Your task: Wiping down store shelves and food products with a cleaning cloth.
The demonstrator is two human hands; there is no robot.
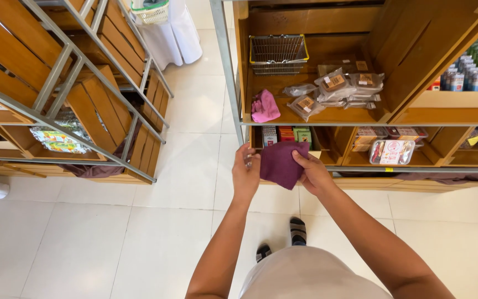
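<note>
Soft, folded dark purple cloth (280, 163) hung below the wooden slatted shelf (305, 117), left hand (245, 173) and right hand (313, 173) fingers pinched its edges, crumpled pink cloth (264, 106) lay on that shelf.

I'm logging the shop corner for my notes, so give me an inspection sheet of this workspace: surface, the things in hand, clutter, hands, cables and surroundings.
Surface: wooden shelf unit with a metal frame, standing on a pale tiled floor.
Things in hand: dark purple cloth, held up in front of the lower shelf.
Clutter: pink cloth on the shelf, clear packets with brown labels beside it, wire basket behind, small boxes and trays on the lower shelf.
Hands: left hand and right hand each grip an edge of the purple cloth.
Cables: nothing seen.
Surroundings: slatted wooden rack to the left, white fabric at the top.
</note>
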